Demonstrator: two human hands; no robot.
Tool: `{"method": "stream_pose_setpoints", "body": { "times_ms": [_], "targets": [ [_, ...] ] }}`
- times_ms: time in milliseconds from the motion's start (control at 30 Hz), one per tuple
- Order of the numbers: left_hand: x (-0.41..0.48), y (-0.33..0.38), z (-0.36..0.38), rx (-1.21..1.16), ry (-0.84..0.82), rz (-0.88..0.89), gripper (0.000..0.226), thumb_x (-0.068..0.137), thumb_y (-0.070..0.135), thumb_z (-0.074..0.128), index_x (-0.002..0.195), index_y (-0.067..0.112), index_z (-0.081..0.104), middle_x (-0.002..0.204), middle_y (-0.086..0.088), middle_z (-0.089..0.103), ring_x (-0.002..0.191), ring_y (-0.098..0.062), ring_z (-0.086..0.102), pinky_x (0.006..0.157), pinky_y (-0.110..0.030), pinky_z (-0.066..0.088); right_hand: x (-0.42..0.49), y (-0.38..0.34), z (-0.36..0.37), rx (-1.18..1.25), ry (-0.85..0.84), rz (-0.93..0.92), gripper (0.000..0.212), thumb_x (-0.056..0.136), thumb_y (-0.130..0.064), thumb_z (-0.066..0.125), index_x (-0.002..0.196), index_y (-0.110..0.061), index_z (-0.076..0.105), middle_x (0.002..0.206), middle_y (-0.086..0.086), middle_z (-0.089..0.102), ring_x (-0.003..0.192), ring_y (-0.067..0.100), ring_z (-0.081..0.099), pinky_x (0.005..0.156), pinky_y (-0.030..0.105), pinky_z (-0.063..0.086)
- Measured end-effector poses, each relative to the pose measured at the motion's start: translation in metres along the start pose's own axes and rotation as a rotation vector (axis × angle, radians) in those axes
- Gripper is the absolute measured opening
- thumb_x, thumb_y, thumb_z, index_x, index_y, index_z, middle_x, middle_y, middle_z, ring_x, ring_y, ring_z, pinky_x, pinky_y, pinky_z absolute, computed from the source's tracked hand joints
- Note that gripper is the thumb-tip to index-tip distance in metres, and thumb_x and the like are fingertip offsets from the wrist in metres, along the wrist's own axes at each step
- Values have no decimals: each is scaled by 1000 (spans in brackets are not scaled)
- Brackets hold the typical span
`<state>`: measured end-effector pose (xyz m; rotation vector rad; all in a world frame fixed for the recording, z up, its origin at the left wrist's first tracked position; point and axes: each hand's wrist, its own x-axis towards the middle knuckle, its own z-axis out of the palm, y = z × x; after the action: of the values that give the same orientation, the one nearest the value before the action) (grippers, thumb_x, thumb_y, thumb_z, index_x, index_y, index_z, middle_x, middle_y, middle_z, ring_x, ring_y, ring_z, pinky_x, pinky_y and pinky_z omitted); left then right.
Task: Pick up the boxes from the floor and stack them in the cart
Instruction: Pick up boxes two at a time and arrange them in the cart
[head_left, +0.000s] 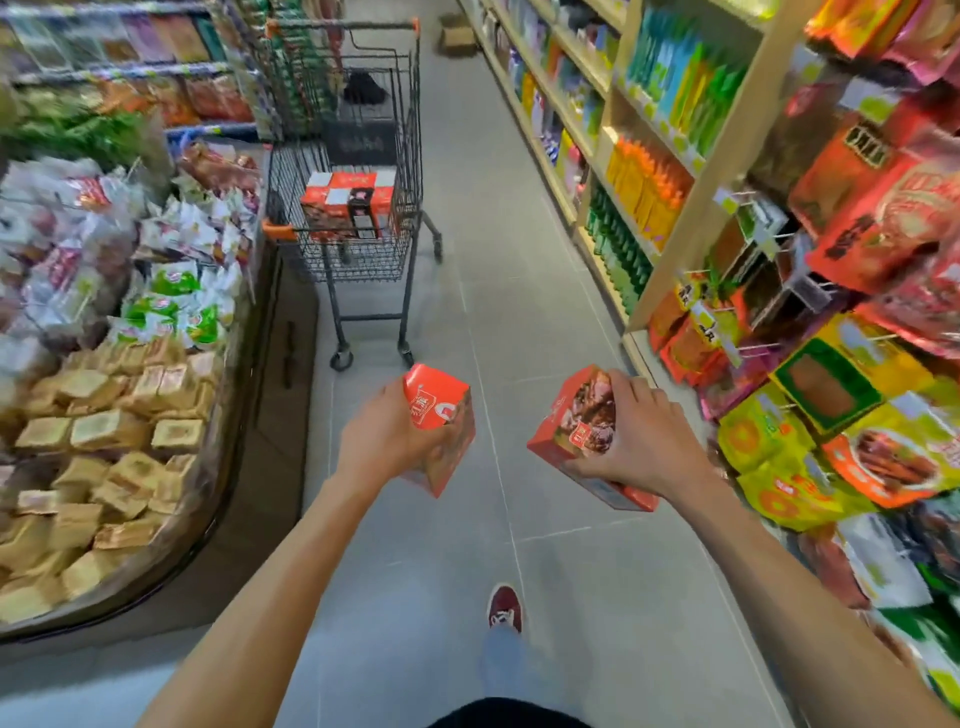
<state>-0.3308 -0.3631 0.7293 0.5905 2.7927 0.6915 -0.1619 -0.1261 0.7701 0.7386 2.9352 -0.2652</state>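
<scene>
My left hand (387, 436) grips a red box (444, 415) in mid-air over the aisle floor. A second red box (576, 426), printed with a food photo, is held by my right hand (636, 441), fingers curled over its top edge. Both boxes hang a short way in front of the wire shopping cart (358, 260), which stands farther up the aisle with its orange handle at the far end. Inside the cart lie red boxes (348, 205) stacked together in the basket.
A low display bin (156, 545) of packaged goods borders the aisle on the left. Tall wooden shelves (727, 156) with hanging packets line the right. A cardboard box (457, 34) sits far up the grey tiled floor (519, 270). My red shoe (505, 608) is below.
</scene>
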Motion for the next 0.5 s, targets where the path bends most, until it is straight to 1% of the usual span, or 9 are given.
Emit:
{"method": "stream_pose_setpoints", "body": {
  "times_ms": [100,200,300,367,433,500],
  "targets": [
    [53,4,-7,-37,38,-69,80,59,70,71,124,29,48,111,7,63,95,-15,62,77,-38,55,76,2,-9,-2,-12,-73,139,36,-100,39,147,-18,23,139,4,43,125,30,44,104,45,38],
    [99,3,-17,-67,108,-107,81,57,69,74,123,29,47,110,8,61,97,-15,61,78,-39,54,146,-5,-23,-32,-25,-148,137,40,-96,49,149,-18,20,139,5,43,125,30,44,104,45,37],
    [141,-2,-26,-49,137,-163,82,56,72,72,122,30,46,110,8,60,99,-17,61,79,-41,54,206,-15,-30,-60,-45,-204,136,44,-91,57,150,-18,17,141,5,40,126,30,43,104,45,37],
    [173,-5,-33,-48,153,-199,82,55,73,69,121,31,46,110,9,60,99,-17,62,80,-41,55,247,-24,-35,-72,-60,-234,137,45,-92,58,151,-18,15,143,5,38,127,29,43,104,45,37],
    [204,-12,-38,-27,167,-220,79,53,74,67,116,30,47,108,8,61,97,-18,62,78,-41,55,285,-33,-37,-62,-66,-262,137,44,-94,55,151,-18,15,144,5,39,127,29,43,104,45,37],
    [236,-19,-42,-23,162,-247,82,52,75,66,117,29,47,109,7,61,97,-18,61,78,-41,55,325,-43,-38,-65,-75,-279,137,43,-95,51,151,-17,16,144,5,39,127,29,43,104,45,37]
  ]
}}
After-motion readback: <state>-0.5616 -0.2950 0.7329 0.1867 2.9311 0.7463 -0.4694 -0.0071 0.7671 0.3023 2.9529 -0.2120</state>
